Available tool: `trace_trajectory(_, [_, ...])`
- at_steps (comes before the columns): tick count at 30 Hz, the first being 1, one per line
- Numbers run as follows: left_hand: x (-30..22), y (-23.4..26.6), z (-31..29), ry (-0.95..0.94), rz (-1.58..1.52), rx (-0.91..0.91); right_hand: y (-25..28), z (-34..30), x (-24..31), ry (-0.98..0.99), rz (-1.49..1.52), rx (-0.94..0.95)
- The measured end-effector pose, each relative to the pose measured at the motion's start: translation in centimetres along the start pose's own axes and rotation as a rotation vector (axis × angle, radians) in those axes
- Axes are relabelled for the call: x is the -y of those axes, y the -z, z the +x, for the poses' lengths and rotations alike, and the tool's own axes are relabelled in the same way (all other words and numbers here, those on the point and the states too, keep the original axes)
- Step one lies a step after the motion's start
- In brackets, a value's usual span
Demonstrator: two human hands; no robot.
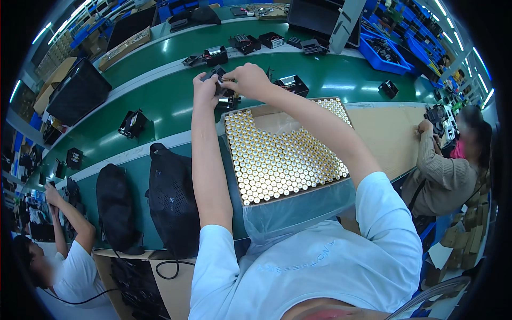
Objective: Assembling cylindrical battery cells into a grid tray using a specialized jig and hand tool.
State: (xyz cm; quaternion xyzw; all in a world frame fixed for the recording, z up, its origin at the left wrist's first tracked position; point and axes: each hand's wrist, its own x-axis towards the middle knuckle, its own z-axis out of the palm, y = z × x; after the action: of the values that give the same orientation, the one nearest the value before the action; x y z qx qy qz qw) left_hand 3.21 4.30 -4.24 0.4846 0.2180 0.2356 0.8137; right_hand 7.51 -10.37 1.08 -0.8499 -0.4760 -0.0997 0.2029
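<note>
Both arms stretch forward over the green bench. My left hand (206, 89) is closed around a small black plastic part (216, 73), which looks like a battery holder. My right hand (249, 81) meets it from the right, fingertips pinched at the part; what they pinch is too small to make out. Under my right forearm lies an open carton (277, 198) lined with clear plastic. Upright batteries (277, 165) with pale, gold-ringed ends fill it in tight rows, except for a gap at the far side where cardboard shows. Another black part (228, 101) lies just below my hands.
Several black units (133, 124) sit along the green conveyor (170, 104). Two black bags (173, 200) lie left of the carton. A blue bin (381, 53) of black parts stands far right. Co-workers sit on either side, a knitted sleeve (432, 154) at right.
</note>
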Motion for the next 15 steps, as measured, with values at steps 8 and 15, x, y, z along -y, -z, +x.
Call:
trace_trajectory(8, [-1.5,-0.3,-0.9,0.027,0.062,0.043,1.5,3.4,-2.2,0.049,0.063,-0.015])
trace_trajectory(15, [-1.7,-0.3,-2.1,-0.011,0.228,0.142,0.3,5.8,-0.5,-0.043,-0.053,0.039])
